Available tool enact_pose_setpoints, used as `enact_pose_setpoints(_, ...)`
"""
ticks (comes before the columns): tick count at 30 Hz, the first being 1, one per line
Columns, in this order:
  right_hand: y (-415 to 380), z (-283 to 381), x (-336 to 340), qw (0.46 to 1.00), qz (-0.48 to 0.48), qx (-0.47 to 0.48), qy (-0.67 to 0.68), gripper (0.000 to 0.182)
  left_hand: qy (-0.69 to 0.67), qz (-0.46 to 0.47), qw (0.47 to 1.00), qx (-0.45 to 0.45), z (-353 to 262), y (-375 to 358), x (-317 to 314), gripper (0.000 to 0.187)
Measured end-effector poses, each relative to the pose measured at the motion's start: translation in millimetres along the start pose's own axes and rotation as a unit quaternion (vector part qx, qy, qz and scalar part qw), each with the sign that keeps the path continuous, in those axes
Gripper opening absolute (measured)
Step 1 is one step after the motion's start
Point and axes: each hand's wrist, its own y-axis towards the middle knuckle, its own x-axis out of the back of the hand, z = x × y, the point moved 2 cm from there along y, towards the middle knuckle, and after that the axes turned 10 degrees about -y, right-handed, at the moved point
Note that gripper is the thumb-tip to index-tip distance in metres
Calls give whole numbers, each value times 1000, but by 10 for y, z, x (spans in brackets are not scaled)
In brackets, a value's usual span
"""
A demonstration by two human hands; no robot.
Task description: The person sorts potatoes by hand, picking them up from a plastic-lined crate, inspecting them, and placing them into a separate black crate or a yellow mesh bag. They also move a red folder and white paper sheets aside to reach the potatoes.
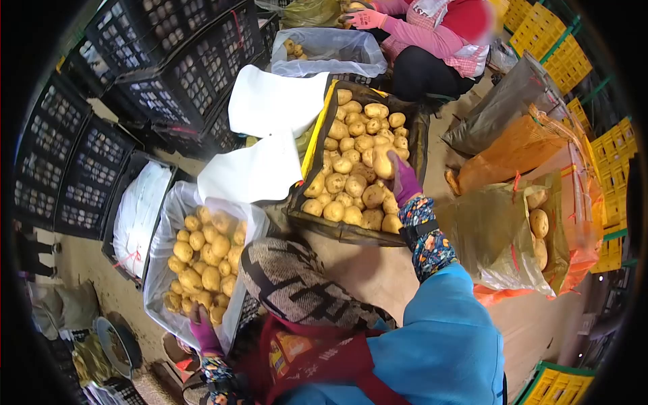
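My right hand (pixel 405 178), in a purple glove, grips a potato (pixel 383 163) over the right side of a dark mesh-lined crate (pixel 420 135) of potatoes. Its fingers curl round the potato's right side. In a matching purple glove, my left hand (pixel 204 329) is at the near edge of a crate lined with clear plastic (pixel 159 280). The left fingers reach out against the loose potatoes (pixel 202 260) there, partly hard to make out. A yellow strip runs along the mesh-lined crate's left rim.
White foam sheets (pixel 253 167) lie between the two crates. Stacked black crates (pixel 182 61) stand at the upper left. On the right are a potato-filled plastic bag (pixel 499 233) and an orange sack (pixel 516 152). A co-worker (pixel 432 40) crouches behind another lined crate (pixel 331 50).
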Motion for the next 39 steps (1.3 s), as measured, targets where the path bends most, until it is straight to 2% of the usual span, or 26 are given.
enact_pose_setpoints(1,126,-175,50,999,-20,-39,-6,49,11,-6,999,-52,104,-74,-172,39)
enact_pose_setpoints(2,257,-287,-11,1000,-9,-29,-1,51,42,20,996,-74,192,-112,-278,38)
enact_pose_setpoints(3,448,-405,-106,999,-9,42,-28,57,72,46,992,-94,297,-125,-357,36)
enact_pose_setpoints(5,970,-622,-369,993,-39,110,-31,68,39,44,998,17,628,-120,-423,36)
enact_pose_setpoints(6,1100,-564,-536,991,-40,119,-48,71,79,66,994,-26,529,-178,-483,34)
enact_pose_setpoints(8,1263,-483,-860,990,-28,119,-70,77,49,58,996,-43,384,-241,-568,30)
enact_pose_setpoints(10,1973,-935,-1003,949,-41,160,-269,74,43,65,996,-49,185,-260,-645,26)
enact_pose_setpoints(11,2066,-997,-1084,912,-45,180,-366,73,88,83,992,-35,116,-260,-652,29)
enact_pose_setpoints(13,2096,-1150,-1166,898,-19,133,-418,72,177,120,977,-9,44,-226,-632,33)
enact_pose_setpoints(15,2089,-1157,-1192,885,-29,101,-454,73,138,84,986,-27,143,-235,-624,31)
enact_pose_setpoints(16,2056,-1136,-1152,891,-16,109,-441,74,116,67,990,-35,172,-265,-641,29)
enact_pose_setpoints(19,1937,-1184,-1178,847,-89,222,-475,71,74,52,995,-44,188,-274,-669,29)
enact_pose_setpoints(22,1838,-1173,-1137,872,-70,182,-449,66,117,75,989,-41,205,-256,-668,29)
enact_pose_setpoints(23,1981,-1283,-1131,822,-113,242,-503,65,129,62,989,-47,202,-243,-641,29)
enact_pose_setpoints(24,1956,-1099,-1102,845,-54,179,-502,66,156,68,984,-55,125,-243,-654,29)
enact_pose_setpoints(26,2071,-1063,-1088,891,-51,129,-433,77,198,58,978,-26,34,-296,-629,30)
enact_pose_setpoints(28,2550,-1256,-1123,817,-105,207,-527,71,190,35,981,14,147,-295,-608,34)
enact_pose_setpoints(29,2879,-1497,-1043,786,-107,186,-580,89,182,40,982,24,171,-305,-608,36)
enact_pose_setpoints(31,2831,-1258,-1098,833,-51,140,-533,81,179,34,982,47,-77,-355,-655,38)
enact_pose_setpoints(32,2605,-1126,-1096,833,-4,164,-528,85,196,26,978,67,-129,-366,-663,40)
enact_pose_setpoints(33,2705,-1288,-991,833,32,274,-479,84,205,29,977,59,-107,-359,-615,41)
enact_pose_setpoints(34,3097,-1551,-822,847,113,324,-406,85,209,33,976,49,-42,-335,-623,41)
enact_pose_setpoints(35,3366,-1704,-737,800,124,415,-414,87,215,39,975,41,12,-321,-646,41)
enact_pose_setpoints(37,2967,-1447,-947,823,142,312,-454,86,229,29,971,69,-311,-342,-692,42)
enact_pose_setpoints(38,2565,-1092,-1192,784,101,248,-560,81,225,42,971,69,-298,-358,-671,43)
enact_pose_setpoints(39,2120,-716,-1456,716,72,178,-671,78,220,53,972,62,-270,-326,-650,43)
